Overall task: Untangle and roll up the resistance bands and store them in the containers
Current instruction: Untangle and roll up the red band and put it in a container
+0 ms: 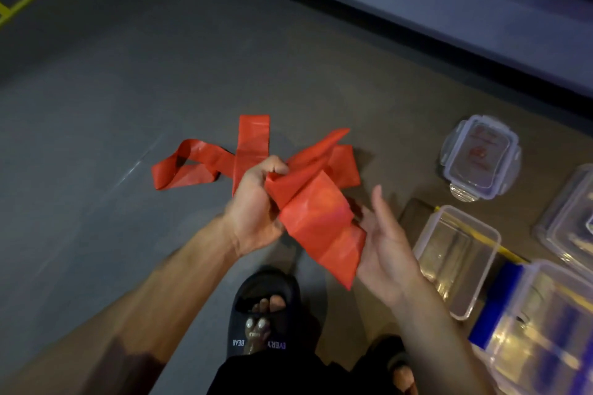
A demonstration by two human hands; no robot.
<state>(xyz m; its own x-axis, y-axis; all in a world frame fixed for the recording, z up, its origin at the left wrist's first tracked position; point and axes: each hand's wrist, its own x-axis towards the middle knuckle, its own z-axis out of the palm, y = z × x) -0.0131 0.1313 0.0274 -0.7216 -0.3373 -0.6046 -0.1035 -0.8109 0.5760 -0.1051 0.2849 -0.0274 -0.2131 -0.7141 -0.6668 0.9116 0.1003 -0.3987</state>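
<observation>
Left hand [256, 202] grips one red band [308, 212], fingers curled round a bunched fold, held above the floor [96, 106]. Right hand [385, 247] lies open, fingers straight, against the band's hanging end. I count four clear containers [455, 260] at right, one with its lid on [480, 155]. One black sandal [263, 311] shows below.

1 red resistance band [316, 215], tangled into several loops. 2 hands: the left hand [256, 202] and the right hand [385, 244]. 4 clear plastic containers at the right: container 1 [480, 157], lidded; container 2 [455, 258], open; container 3 [571, 218] and container 4 [545, 330], cut off at the edge, possibly more beyond. 2 black slippers: slipper 1 [266, 305], slipper 2 [399, 362].
</observation>
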